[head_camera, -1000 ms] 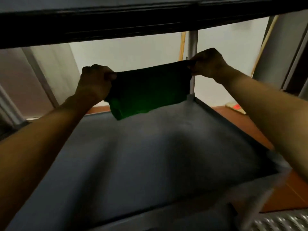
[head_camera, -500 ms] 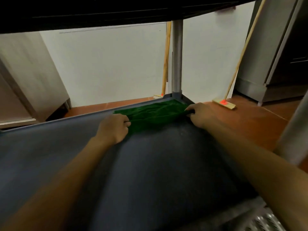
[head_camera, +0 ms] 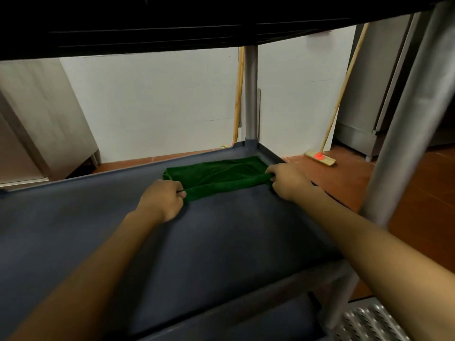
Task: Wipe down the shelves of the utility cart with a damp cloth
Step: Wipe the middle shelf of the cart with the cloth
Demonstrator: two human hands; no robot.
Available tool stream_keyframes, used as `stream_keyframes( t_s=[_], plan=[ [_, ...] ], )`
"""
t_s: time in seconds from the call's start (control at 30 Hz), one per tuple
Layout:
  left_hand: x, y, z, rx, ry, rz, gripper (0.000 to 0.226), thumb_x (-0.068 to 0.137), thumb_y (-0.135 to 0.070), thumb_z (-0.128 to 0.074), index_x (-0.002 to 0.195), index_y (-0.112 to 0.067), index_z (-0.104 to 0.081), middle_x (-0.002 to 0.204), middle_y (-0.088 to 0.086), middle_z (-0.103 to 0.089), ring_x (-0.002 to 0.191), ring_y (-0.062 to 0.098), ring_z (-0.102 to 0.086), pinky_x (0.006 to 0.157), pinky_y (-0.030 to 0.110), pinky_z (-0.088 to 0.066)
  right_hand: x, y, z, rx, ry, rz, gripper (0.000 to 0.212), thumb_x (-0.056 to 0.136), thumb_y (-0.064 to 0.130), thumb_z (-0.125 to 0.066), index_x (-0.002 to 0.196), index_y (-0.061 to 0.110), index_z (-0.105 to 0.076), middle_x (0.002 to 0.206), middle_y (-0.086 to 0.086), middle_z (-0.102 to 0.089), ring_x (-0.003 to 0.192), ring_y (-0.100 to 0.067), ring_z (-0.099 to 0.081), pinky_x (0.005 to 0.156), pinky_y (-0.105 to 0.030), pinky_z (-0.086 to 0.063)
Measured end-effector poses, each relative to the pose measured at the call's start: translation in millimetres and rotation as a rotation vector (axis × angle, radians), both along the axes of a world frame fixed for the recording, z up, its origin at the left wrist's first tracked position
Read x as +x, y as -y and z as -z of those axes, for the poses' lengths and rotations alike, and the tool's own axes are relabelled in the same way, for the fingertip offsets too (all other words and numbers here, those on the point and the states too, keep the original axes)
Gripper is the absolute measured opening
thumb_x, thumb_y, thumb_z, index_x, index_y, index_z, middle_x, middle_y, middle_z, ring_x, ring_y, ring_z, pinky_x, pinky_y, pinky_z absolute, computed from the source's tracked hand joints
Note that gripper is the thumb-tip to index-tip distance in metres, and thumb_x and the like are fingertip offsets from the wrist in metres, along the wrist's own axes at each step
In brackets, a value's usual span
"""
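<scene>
A dark green cloth [head_camera: 216,172] lies spread on the grey middle shelf [head_camera: 209,242] of the utility cart, in its far right corner. My left hand [head_camera: 162,199] pinches the cloth's near left corner. My right hand [head_camera: 286,179] grips the near right corner, close to the shelf's raised right rim. The near edge of the cloth is stretched between both hands and sits slightly rolled. The upper shelf [head_camera: 197,23] hangs dark overhead.
A grey cart post [head_camera: 251,94] rises at the far right corner, another post [head_camera: 413,114] stands near right. Two broom handles lean on the white wall, with a broom head [head_camera: 320,157] on the red tile floor. A perforated metal step [head_camera: 369,321] shows at bottom right.
The cloth, held up in the air a second ago, has come down flat onto the shelf's far right corner. Both hands still hold its corners.
</scene>
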State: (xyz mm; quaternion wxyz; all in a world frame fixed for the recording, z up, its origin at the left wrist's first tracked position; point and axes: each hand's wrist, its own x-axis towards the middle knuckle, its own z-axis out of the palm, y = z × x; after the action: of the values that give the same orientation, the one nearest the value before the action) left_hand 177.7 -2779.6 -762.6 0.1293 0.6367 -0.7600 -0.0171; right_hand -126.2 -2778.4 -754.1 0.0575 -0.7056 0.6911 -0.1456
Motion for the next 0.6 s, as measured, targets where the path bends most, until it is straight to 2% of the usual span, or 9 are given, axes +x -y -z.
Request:
stream_keyframes(
  t_s=[0.17, 0.27, 0.4, 0.53, 0.6],
  plan=[
    [2.2, -18.3, -0.3, 0.037, -0.003, 0.010, 0.026, 0.102, -0.027, -0.049, 0.092, -0.012, -0.067, 0.091, 0.009, -0.068, 0.085, 0.029, -0.061, 0.081, 0.039, -0.053, 0.2, -24.2, -0.9, 0.008, -0.014, -0.010, 0.036, 0.090, 0.007, -0.053, 0.120, 0.024, -0.061, 0.104, -0.005, -0.063, 0.094, -0.026, -0.060, 0.083, -0.043, -0.055],
    [1.8, -28.9, 0.3, 0.045, 0.004, 0.013, 0.025, 0.102, -0.026, -0.048, 0.090, -0.013, -0.067, 0.090, 0.009, -0.066, 0.085, 0.028, -0.060, 0.079, 0.036, -0.051, 0.9, -37.9, -2.5, 0.022, -0.034, -0.023, 0.034, 0.089, 0.007, -0.054, 0.118, 0.022, -0.060, 0.105, -0.006, -0.063, 0.095, -0.026, -0.060, 0.084, -0.046, -0.055],
    [2.8, -43.5, 1.8, 0.032, 0.016, 0.005, 0.025, 0.102, -0.026, -0.048, 0.081, -0.018, -0.060, 0.084, 0.005, -0.060, 0.080, 0.024, -0.053, 0.075, 0.033, -0.046, 1.4, -53.6, -4.5, 0.018, -0.093, -0.052, 0.038, 0.089, 0.010, -0.053, 0.124, 0.022, -0.059, 0.108, -0.006, -0.063, 0.095, -0.026, -0.060, 0.079, -0.041, -0.054],
    [2.7, -57.1, 5.2, 0.039, 0.012, 0.002, 0.026, 0.102, -0.024, -0.046, 0.079, -0.017, -0.057, 0.082, 0.005, -0.057, 0.078, 0.026, -0.053, 0.072, 0.034, -0.045, 1.6, -70.0, -5.3, 0.048, -0.137, -0.110, 0.054, 0.090, 0.010, -0.052, 0.140, 0.030, -0.051, 0.126, -0.008, -0.061, 0.108, -0.030, -0.060, 0.085, -0.042, -0.054],
    [3.0, -63.6, 7.3, 0.048, 0.014, -0.005, 0.028, 0.102, -0.024, -0.045, 0.075, -0.020, -0.053, 0.083, 0.006, -0.056, 0.079, 0.027, -0.052, 0.072, 0.035, -0.044, 3.4, -77.8, -5.1, 0.064, -0.182, -0.145, 0.054, 0.091, 0.011, -0.051, 0.140, 0.032, -0.053, 0.135, -0.008, -0.058, 0.115, -0.033, -0.058, 0.089, -0.043, -0.053]
  ],
)
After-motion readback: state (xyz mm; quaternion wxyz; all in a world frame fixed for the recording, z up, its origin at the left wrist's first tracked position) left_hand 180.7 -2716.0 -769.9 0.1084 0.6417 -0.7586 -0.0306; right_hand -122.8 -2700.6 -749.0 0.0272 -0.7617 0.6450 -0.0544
